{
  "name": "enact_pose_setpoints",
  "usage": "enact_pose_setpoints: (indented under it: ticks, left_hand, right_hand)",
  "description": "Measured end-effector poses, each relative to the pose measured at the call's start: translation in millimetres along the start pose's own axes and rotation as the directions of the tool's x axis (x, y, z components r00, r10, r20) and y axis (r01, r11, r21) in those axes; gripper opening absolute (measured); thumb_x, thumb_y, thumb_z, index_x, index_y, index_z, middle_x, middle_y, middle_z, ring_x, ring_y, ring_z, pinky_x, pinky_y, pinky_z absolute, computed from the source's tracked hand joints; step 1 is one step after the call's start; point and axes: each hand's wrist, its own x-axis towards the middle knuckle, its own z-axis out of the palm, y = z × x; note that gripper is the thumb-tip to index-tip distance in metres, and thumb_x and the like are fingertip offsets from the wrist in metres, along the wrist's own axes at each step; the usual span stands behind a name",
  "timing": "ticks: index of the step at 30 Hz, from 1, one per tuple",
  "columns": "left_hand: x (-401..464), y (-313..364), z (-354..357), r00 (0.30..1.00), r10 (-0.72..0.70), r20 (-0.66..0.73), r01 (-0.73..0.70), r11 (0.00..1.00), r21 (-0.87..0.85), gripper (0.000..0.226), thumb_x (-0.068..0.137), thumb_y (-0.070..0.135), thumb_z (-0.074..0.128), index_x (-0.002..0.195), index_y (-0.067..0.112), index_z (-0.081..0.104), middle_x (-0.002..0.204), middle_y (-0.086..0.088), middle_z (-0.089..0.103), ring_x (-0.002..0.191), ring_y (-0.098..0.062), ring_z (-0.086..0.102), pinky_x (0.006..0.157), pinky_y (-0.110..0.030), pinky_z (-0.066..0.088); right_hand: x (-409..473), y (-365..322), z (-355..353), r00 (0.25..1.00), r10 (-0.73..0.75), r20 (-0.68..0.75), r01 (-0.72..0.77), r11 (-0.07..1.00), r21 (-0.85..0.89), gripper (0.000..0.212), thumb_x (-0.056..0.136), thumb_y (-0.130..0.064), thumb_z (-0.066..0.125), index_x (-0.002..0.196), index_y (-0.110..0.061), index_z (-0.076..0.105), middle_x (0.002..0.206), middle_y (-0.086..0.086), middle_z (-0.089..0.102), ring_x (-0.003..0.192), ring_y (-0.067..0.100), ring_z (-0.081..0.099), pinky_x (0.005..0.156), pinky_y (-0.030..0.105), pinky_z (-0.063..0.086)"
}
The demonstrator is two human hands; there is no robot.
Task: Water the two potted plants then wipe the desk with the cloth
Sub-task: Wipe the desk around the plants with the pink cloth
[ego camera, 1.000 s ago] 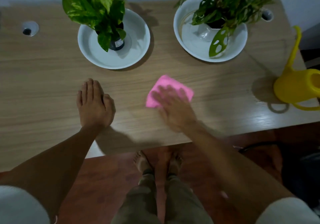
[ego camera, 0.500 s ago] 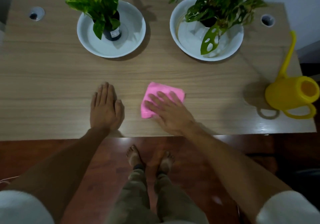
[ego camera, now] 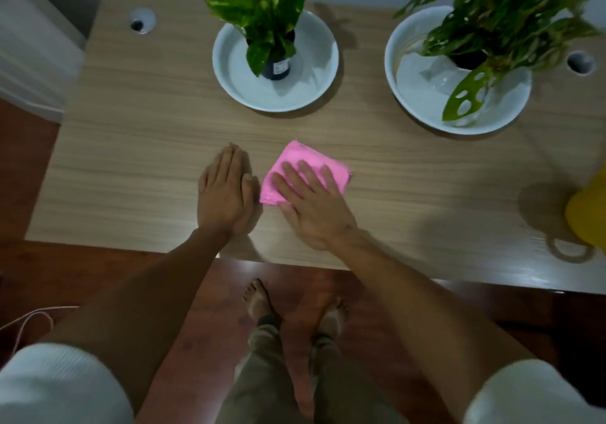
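At the far left corner of the wooden desk (ego camera: 137, 148) there is a round cable hole (ego camera: 141, 21). The left hand (ego camera: 226, 191) lies flat on the desk, palm down, with the fingers straight and close together; it grips nothing. Behind it stands the left plant (ego camera: 262, 0) in a dark pot, inside a white bowl (ego camera: 236, 86). Just beside the left hand, on its right, the pink cloth (ego camera: 292, 164) lies folded on the desk. The right hand (ego camera: 311, 204) presses on the cloth with open, spread fingers; the palm is flat and the fingers do not close around the cloth. The thumb of the left hand is very near the cloth's left edge; I cannot tell if they touch. Farther right, the second plant (ego camera: 505, 20), with holes in its leaves, stands in another white bowl (ego camera: 416, 102). Beside this bowl is a second cable hole (ego camera: 579, 63). At the right edge of the picture, a yellow watering can (ego camera: 587, 214) is partly visible on the desk.
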Motion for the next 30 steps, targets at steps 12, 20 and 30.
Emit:
enact_pose_setpoints:
  ticks: [12, 20, 30]
  left_hand:
    - [55, -131, -48, 0.994, -0.089, 0.068, 0.088, 0.996, 0.021, 0.068, 0.104, 0.039, 0.019, 0.163, 0.007, 0.019, 0.173, -0.010, 0.012, 0.161, -0.022, 0.007, 0.130, -0.045, 0.006]
    - [74, -180, -49, 0.997, -0.060, 0.058, 0.058, 0.997, 0.049, 0.064, 0.108, 0.038, 0.027, 0.163, 0.007, 0.018, 0.172, -0.013, 0.013, 0.161, -0.023, 0.006, 0.130, -0.045, 0.007]
    - [76, -186, -48, 0.997, -0.066, 0.030, 0.064, 0.996, 0.058, 0.065, 0.107, 0.040, 0.028, 0.163, 0.009, 0.022, 0.172, -0.011, 0.016, 0.161, -0.021, 0.006, 0.130, -0.044, 0.009]
  right_hand:
    - [146, -102, 0, 0.969, 0.244, -0.024, -0.242, 0.968, 0.072, 0.062, 0.108, -0.045, 0.020, 0.166, -0.024, 0.026, 0.174, 0.005, 0.023, 0.161, 0.034, 0.017, 0.127, 0.061, 0.011]
    - [269, -126, -8, 0.987, 0.163, 0.008, -0.163, 0.984, 0.073, 0.062, 0.110, -0.048, 0.014, 0.169, -0.026, 0.011, 0.177, 0.001, 0.009, 0.163, 0.031, 0.005, 0.130, 0.059, 0.003]
    - [326, -132, -10, 0.962, 0.270, 0.039, -0.273, 0.952, 0.135, 0.062, 0.111, -0.048, 0.010, 0.169, -0.027, 0.002, 0.177, 0.000, -0.003, 0.164, 0.027, -0.005, 0.129, 0.060, -0.003]
